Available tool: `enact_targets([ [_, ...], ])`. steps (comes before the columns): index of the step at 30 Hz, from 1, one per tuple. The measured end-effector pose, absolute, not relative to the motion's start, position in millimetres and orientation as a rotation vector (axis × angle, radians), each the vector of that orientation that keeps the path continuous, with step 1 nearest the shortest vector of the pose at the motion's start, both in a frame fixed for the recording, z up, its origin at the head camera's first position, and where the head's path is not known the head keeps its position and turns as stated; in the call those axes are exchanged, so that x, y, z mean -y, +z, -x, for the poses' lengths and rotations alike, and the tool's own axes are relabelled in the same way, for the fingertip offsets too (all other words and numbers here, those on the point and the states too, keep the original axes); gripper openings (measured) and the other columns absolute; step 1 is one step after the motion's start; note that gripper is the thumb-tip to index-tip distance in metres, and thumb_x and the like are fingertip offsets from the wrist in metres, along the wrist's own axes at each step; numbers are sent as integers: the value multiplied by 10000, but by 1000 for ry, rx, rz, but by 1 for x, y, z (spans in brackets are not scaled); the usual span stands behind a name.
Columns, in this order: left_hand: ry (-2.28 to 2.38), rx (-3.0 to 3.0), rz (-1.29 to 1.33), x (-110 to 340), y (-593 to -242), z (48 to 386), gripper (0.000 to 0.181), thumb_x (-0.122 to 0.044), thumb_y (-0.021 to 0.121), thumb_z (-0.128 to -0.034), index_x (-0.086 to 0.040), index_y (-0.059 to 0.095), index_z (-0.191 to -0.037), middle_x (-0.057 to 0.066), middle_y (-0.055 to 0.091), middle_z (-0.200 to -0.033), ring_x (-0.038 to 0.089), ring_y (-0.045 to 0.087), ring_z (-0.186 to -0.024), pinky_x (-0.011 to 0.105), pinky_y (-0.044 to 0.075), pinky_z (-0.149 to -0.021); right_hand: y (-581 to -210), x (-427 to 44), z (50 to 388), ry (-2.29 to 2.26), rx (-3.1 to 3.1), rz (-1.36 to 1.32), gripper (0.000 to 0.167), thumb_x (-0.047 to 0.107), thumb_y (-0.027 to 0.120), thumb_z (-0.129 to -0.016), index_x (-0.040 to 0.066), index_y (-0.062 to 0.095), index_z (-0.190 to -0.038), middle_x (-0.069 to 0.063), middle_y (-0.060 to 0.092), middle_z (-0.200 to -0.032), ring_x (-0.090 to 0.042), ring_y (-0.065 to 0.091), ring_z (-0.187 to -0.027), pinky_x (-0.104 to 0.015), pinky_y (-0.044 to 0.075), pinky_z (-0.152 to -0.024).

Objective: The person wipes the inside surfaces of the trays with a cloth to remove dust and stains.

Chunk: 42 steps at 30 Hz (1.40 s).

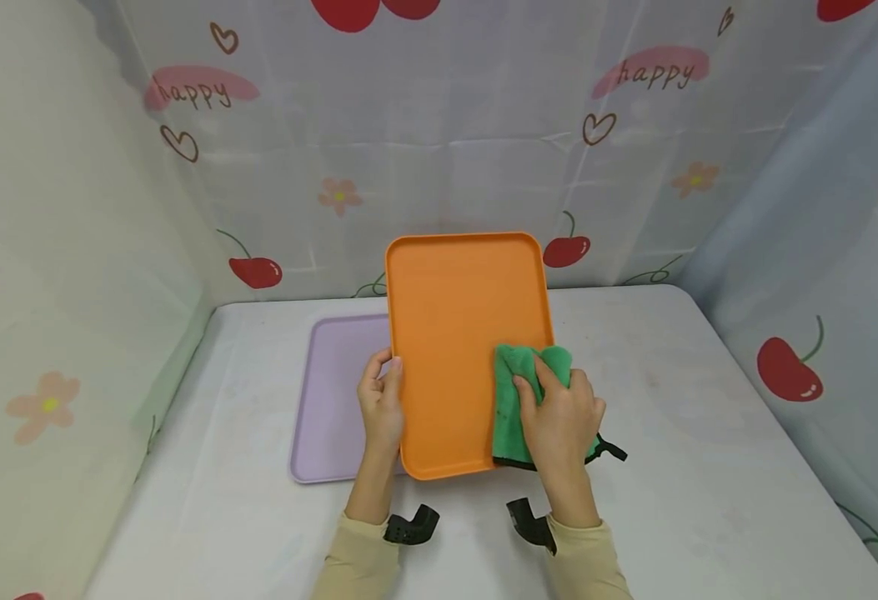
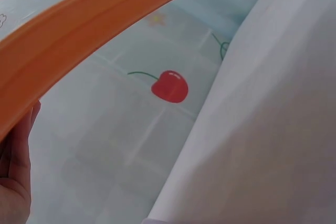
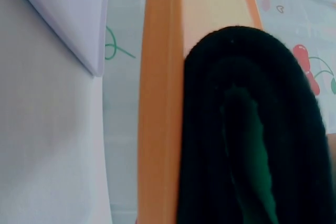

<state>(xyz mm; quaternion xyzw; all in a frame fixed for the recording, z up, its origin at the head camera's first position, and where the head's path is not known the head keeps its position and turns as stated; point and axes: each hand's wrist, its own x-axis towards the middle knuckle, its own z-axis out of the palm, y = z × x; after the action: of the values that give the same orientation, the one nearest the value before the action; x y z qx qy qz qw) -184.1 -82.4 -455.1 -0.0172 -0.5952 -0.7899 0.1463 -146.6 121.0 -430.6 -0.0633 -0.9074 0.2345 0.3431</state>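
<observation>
An orange rectangular tray [image 1: 461, 333] is held up off the table, its inner face toward the head camera. My left hand [image 1: 382, 404] grips its left edge, thumb on the front rim; in the left wrist view the fingers [image 2: 20, 156] lie at the tray's underside. My right hand [image 1: 562, 421] holds a folded green cloth [image 1: 512, 400] with black edging against the tray's lower right part. In the right wrist view the cloth's dark folded edge [image 3: 236, 40] fills the foreground beside the tray's side [image 3: 160, 103]. Parts of the right fingers are sunk in the cloth.
A lilac tray [image 1: 326, 400] lies on the white table [image 1: 679, 400], behind and left of the orange one and partly hidden by it. Curtains [image 1: 454, 133] printed with cherries stand at the back and sides. Black camera mounts [image 1: 412, 527] sit at both wrists.
</observation>
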Motion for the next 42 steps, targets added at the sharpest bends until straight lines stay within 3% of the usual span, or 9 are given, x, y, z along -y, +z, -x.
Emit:
enact_targets([
  [20,-2277,1716,35,71,-456,183,325,-210,495,-1030,76,550,-1175,-73,638,-676,60,614,-587,195,513,-529,-429,-90,139,573,2337,23,402,273,830,-767,73,747,-1106,-240,635,-882,-342,563,-759,-435,326,-593],
  [27,-2285,1704,19,69,-457,181,314,-203,495,-1029,71,563,-1166,-42,663,-756,69,634,-596,205,522,-519,-427,-70,135,519,2314,-79,411,281,862,-726,111,758,-1085,-199,632,-846,-303,556,-725,-385,303,-581],
  [32,-2315,1686,57,68,-458,180,314,-198,479,-1035,76,545,-1173,-59,630,-680,38,550,-504,163,453,-461,-429,-57,131,500,2292,-157,409,281,878,-705,121,766,-1064,-181,632,-858,-287,563,-725,-372,291,-582],
  [42,-2390,1627,93,67,-457,179,335,-212,474,-1039,95,514,-1167,-84,620,-604,36,600,-511,168,486,-461,-430,-40,125,487,2284,-256,390,287,874,-715,118,769,-1051,-157,608,-831,-251,535,-679,-343,277,-570],
])
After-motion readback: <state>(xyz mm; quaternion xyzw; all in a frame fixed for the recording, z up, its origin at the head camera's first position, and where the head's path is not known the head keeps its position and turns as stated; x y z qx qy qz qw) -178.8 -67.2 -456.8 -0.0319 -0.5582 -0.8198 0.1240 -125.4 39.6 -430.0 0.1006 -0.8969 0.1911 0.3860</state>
